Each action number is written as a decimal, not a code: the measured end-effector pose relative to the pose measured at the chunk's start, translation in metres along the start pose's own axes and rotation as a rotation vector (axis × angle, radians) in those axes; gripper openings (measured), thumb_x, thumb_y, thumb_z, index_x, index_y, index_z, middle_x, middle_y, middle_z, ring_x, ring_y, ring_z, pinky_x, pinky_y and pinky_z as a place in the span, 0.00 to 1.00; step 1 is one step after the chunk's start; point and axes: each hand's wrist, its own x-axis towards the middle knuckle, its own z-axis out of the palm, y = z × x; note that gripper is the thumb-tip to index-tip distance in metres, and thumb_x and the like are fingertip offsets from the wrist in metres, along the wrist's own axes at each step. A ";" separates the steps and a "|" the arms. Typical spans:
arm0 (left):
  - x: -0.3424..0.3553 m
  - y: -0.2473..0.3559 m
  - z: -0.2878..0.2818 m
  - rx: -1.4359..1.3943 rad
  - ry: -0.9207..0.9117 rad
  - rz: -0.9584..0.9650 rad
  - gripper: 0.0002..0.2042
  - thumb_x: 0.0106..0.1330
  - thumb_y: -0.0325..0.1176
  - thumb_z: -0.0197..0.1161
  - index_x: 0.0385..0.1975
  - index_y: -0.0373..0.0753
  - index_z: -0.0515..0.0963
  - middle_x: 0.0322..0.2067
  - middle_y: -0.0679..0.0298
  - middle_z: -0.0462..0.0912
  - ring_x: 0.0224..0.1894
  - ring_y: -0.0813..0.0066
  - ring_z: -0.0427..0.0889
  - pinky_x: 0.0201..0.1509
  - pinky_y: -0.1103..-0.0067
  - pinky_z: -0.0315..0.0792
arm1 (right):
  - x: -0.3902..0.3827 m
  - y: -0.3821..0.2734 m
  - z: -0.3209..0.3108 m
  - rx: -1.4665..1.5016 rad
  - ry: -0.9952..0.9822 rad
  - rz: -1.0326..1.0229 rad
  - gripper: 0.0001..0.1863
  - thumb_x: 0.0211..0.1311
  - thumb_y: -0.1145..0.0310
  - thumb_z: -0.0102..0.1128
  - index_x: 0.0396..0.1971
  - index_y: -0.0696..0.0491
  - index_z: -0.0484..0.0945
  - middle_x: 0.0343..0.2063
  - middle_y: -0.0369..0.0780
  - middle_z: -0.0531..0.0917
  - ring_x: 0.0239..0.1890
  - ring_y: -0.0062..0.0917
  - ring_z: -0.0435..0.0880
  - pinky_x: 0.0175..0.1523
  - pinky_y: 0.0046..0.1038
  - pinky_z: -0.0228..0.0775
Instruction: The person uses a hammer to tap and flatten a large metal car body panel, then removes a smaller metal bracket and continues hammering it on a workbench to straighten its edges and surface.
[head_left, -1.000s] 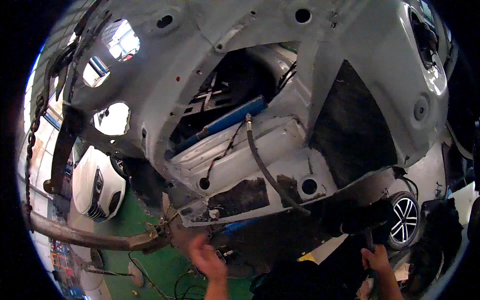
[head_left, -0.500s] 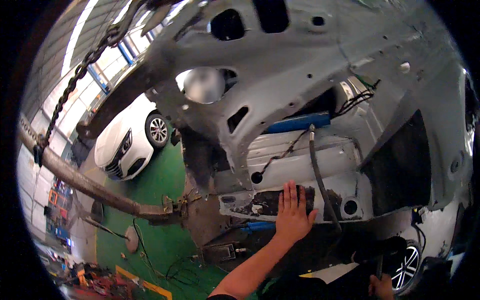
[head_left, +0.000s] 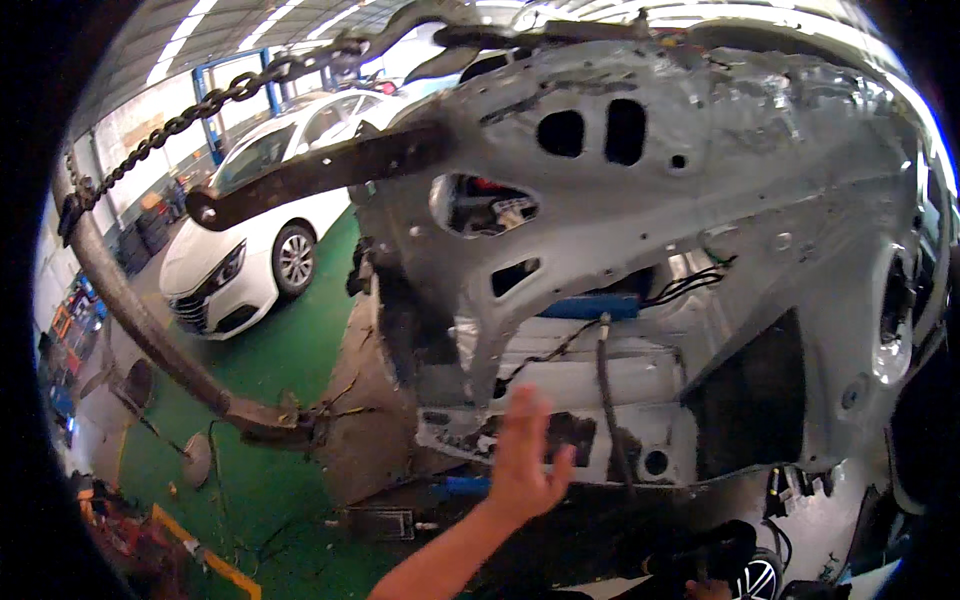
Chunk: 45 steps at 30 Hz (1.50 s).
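Observation:
My left hand [head_left: 525,460] is raised with fingers extended, blurred, in front of a dark-patched lower ledge [head_left: 570,440] on a grey stripped car body [head_left: 700,200]; I cannot tell whether it touches it. My right hand [head_left: 706,590], mostly hidden at the bottom edge, grips an upright tool handle [head_left: 704,566]; the tool's head is indistinct in the shadow. A black hose [head_left: 610,400] runs down beside my left hand from near a blue bar [head_left: 590,306] inside the body opening.
A steel pulling arm [head_left: 150,335] curves along the left with a heavy chain [head_left: 200,108] and dark bracket [head_left: 290,175] above. Beyond stands a white car [head_left: 230,275] on green floor [head_left: 250,380]. A wheel [head_left: 758,580] lies low right; cables trail near a round stand [head_left: 197,458].
My left hand rose onto the patched ledge, then shifted left. My view has tilted up, showing more of the workshop and upper body shell. My right hand still grips the tool, now lower in view.

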 end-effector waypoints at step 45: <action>0.309 0.201 0.088 0.600 -0.434 1.114 0.43 0.60 0.47 0.60 0.70 0.32 0.49 0.73 0.51 0.45 0.75 0.55 0.42 0.76 0.61 0.39 | 0.016 -0.008 0.001 0.476 -0.240 0.651 0.27 0.63 0.42 0.57 0.28 0.56 0.83 0.22 0.38 0.85 0.24 0.24 0.85 0.35 0.28 0.78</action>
